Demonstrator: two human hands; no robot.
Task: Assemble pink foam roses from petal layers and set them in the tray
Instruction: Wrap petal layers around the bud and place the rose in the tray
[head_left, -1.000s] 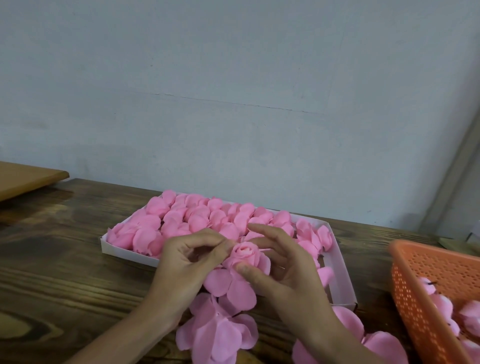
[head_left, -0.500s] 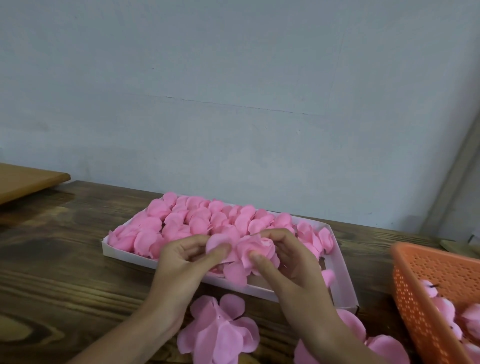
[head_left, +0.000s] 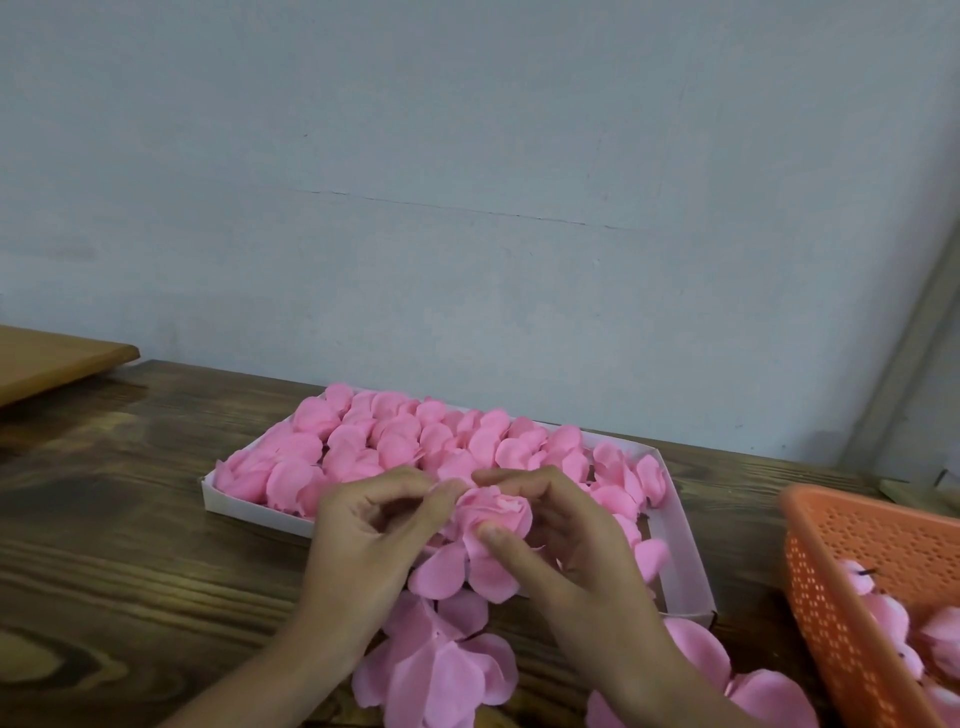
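Note:
I hold a pink foam rose (head_left: 493, 512) between both hands, just above the near edge of the white tray (head_left: 683, 561). My left hand (head_left: 374, 535) pinches a petal at the rose's left side. My right hand (head_left: 563, 540) grips the rose from the right, thumb pressed on its front. Two loose outer petals (head_left: 462, 569) hang below the bud. The tray is filled with several finished pink roses (head_left: 395, 441); its right end is partly bare.
Flat pink petal layers (head_left: 441, 670) lie on the dark wooden table (head_left: 114, 545) in front of the tray, more petal layers (head_left: 748, 686) at lower right. An orange plastic basket (head_left: 841, 561) with rose buds stands at the right. A lighter wooden board (head_left: 47, 358) sits far left.
The rose was lifted from over the petal pile toward the tray's near edge. My hands have wrapped petals closer round the bud, and two petals now hang below it.

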